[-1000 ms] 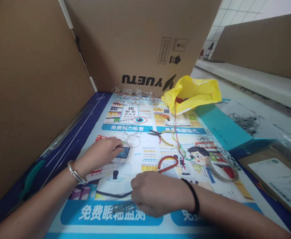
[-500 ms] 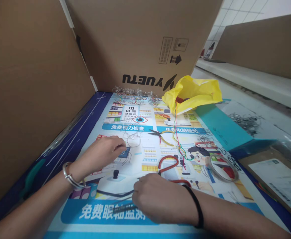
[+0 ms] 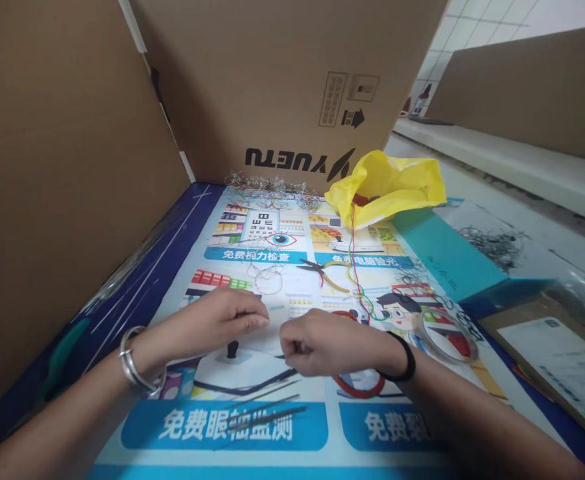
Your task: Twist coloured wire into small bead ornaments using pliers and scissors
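My left hand (image 3: 225, 317) is held over the middle of the printed sheet, thumb and fingers pressed together; whatever is in the pinch is too small to make out. Just to its right, a small gap away, my right hand (image 3: 317, 341) has its fingers curled in, and anything inside them is hidden. Beneath and behind my right hand lies a tool with red loop handles (image 3: 360, 390), its head covered. Several thin dark wire strips (image 3: 265, 418) lie on the sheet nearer to me. Beyond both hands rest yellow-handled pliers (image 3: 330, 275) and a loop of fine wire (image 3: 267, 279).
A yellow bag (image 3: 397, 187) stands at the back, with red and green threads (image 3: 355, 257) trailing from it. Tangled wire pieces (image 3: 272, 192) line the cardboard wall (image 3: 272, 80). On the right are a tape roll (image 3: 447, 337), a teal box flap (image 3: 447, 257) and more dark wire (image 3: 492, 247).
My right hand has moved away from the dark wire strips, up and beside my left hand, now covering part of the red handles. My left hand has shifted slightly right and nearer.
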Tool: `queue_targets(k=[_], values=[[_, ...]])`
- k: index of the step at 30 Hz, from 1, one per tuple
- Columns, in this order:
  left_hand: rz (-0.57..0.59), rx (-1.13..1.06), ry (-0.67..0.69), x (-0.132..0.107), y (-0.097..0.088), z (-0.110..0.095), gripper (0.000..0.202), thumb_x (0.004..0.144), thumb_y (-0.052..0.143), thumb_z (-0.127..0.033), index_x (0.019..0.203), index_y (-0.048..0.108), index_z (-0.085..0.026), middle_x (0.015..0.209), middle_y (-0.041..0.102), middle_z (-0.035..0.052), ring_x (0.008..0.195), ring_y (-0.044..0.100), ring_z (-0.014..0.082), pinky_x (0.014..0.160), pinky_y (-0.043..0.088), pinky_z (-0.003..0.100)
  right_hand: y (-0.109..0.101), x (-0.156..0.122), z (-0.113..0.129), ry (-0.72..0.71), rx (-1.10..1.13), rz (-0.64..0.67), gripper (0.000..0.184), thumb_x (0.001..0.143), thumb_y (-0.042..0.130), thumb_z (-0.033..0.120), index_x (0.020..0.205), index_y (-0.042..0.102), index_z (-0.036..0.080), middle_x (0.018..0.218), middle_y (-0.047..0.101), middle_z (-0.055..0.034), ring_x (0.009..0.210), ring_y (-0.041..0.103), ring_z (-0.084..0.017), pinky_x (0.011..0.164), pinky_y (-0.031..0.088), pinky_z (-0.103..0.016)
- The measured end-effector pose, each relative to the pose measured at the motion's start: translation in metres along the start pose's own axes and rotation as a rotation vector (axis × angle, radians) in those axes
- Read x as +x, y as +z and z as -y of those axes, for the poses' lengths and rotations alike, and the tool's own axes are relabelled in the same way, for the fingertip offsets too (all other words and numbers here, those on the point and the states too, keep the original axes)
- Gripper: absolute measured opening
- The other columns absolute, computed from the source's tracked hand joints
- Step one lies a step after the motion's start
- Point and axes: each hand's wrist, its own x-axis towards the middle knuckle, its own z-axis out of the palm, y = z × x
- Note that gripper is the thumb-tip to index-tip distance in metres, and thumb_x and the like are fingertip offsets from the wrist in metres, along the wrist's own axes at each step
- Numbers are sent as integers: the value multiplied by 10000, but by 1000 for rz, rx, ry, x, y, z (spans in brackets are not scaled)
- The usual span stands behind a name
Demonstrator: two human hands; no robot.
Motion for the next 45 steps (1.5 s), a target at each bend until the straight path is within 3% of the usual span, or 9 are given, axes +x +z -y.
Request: queue_targets(k=[3, 8, 11, 16, 22, 31, 38, 42, 45], values=[[77, 48, 49, -1, 5, -3, 240, 867, 437, -281, 897, 672, -237, 836, 653, 17, 766, 563, 167, 671, 383, 247, -7, 1, -7, 33, 116, -18, 57, 731, 535, 131, 740, 573, 173, 651, 555, 53, 563, 472, -62, 536, 303, -168], [99, 268, 56, 0, 11, -1, 249, 866, 421, -199, 910, 663, -234, 855, 649, 17, 762, 570, 161, 653, 376, 240, -10, 2, -14, 17, 192, -55, 168, 739, 521, 101, 864, 599, 183, 738, 604, 40, 636, 531, -71, 579, 343, -167], [96, 373, 99, 0, 14, 0, 240, 860, 422, -162, 838, 654, -220, 814, 634, 15, 725, 562, 153, 625, 371, 240, -10, 4, -16, 14, 77, -80, 173, 767, 494, 96, 864, 614, 174, 775, 623, 16, 678, 542, -89, 605, 345, -184], [-5, 649, 113, 1, 22, -3, 278, 808, 403, -16, 777, 621, -185, 768, 583, 42, 722, 530, 173, 616, 371, 279, 0, 7, -16, 27, -269, -95, 173, 839, 445, 131, 781, 606, 156, 771, 631, -31, 702, 554, -133, 604, 335, -228], [-46, 790, 120, 5, 36, -6, 158, 819, 472, -56, 789, 585, -162, 808, 574, 55, 751, 515, 191, 652, 413, 318, 15, 7, -17, 82, -486, -141, 109, 747, 523, 58, 774, 577, 148, 782, 637, -46, 683, 581, -157, 576, 338, -249], [-84, 859, 149, 9, 50, 0, 157, 806, 469, -43, 753, 569, -152, 800, 572, 53, 737, 508, 195, 649, 438, 340, 18, 9, -10, 136, -516, -143, 141, 770, 496, 41, 815, 591, 136, 789, 622, -61, 690, 565, -165, 576, 345, -259], [-111, 813, 106, 9, 50, 2, 197, 783, 446, 1, 781, 581, -143, 821, 577, 64, 730, 526, 195, 659, 460, 340, 23, 14, -21, 175, -440, -204, 173, 726, 495, 27, 816, 579, 148, 795, 603, -50, 686, 543, -144, 594, 344, -249], [-167, 668, 27, 11, 46, 7, 213, 781, 438, 1, 772, 588, -151, 838, 588, 62, 749, 550, 192, 653, 466, 317, 24, 19, -30, 214, -292, -293, 152, 746, 469, 52, 751, 590, 144, 766, 598, -44, 667, 521, -128, 586, 338, -236], [-267, 483, -11, 14, 43, 15, 246, 790, 422, -17, 826, 616, -165, 846, 608, 51, 763, 569, 173, 677, 463, 291, 25, 23, -37, 229, -37, -405, 145, 720, 490, 53, 721, 592, 156, 732, 589, -13, 655, 510, -105, 594, 353, -217]])
